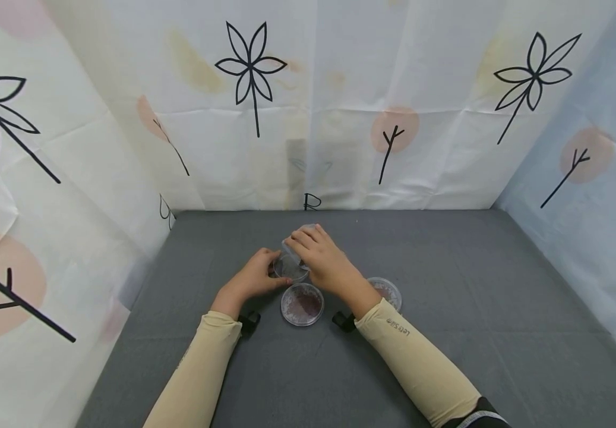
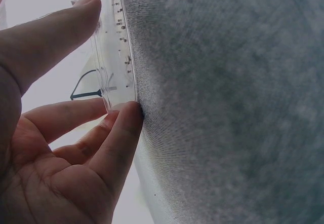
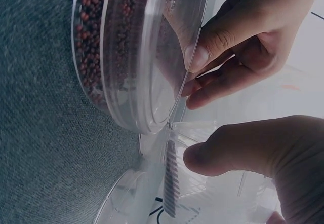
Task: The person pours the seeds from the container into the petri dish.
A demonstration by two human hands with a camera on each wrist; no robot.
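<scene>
My left hand point(image 1: 254, 274) curves around a clear round dish point(image 1: 282, 272) on the table, thumb on one side of its rim and fingers on the other. Small dark specks show inside that dish point(image 2: 120, 46) in the left wrist view. Above it, my right hand point(image 1: 322, 261) holds a clear plastic piece point(image 1: 290, 245), tilted; a striped grey part point(image 3: 172, 181) shows by the right thumb. What kind of piece it is I cannot tell. Close in front stands a lidded clear dish of small dark-red grains point(image 1: 302, 304), which neither hand touches.
Another round dish with reddish contents point(image 1: 386, 290) stands to the right, partly behind the right wrist. Grey cloth covers the table point(image 1: 447, 309). White printed curtains point(image 1: 340, 71) hang at the back and sides.
</scene>
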